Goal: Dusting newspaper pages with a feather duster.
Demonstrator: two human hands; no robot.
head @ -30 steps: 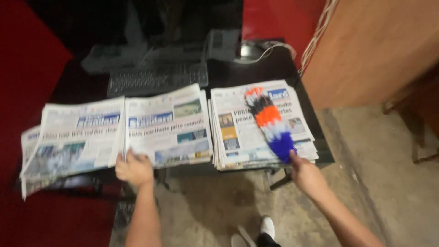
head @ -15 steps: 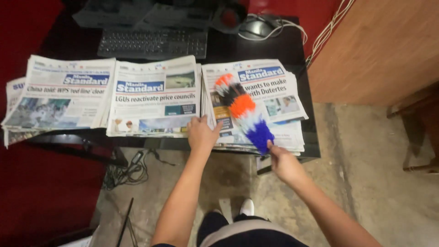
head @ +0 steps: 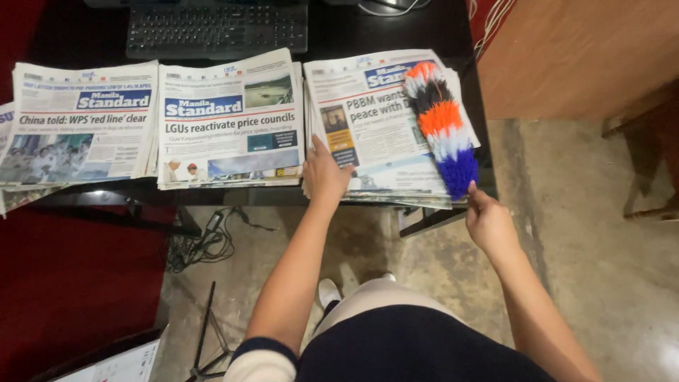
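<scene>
Three stacks of newspapers lie side by side on a black table (head: 460, 28). My left hand (head: 325, 172) presses flat on the near left corner of the right stack (head: 378, 134). My right hand (head: 488, 221) grips the handle of a fluffy duster (head: 440, 124) banded orange, black, white and blue. The duster lies across the right side of that stack, its tip pointing away from me. The middle stack (head: 230, 117) and the left stack (head: 78, 124) sit untouched.
A black keyboard (head: 216, 27) sits behind the papers. Cables (head: 205, 240) and a thin metal stand (head: 205, 332) are on the concrete floor under the table. A wooden cabinet (head: 580, 49) stands to the right, red flooring to the left.
My left hand has gone from the middle stack to the right stack's near corner. The duster has swept to that stack's right side. The view has shifted closer and rightward.
</scene>
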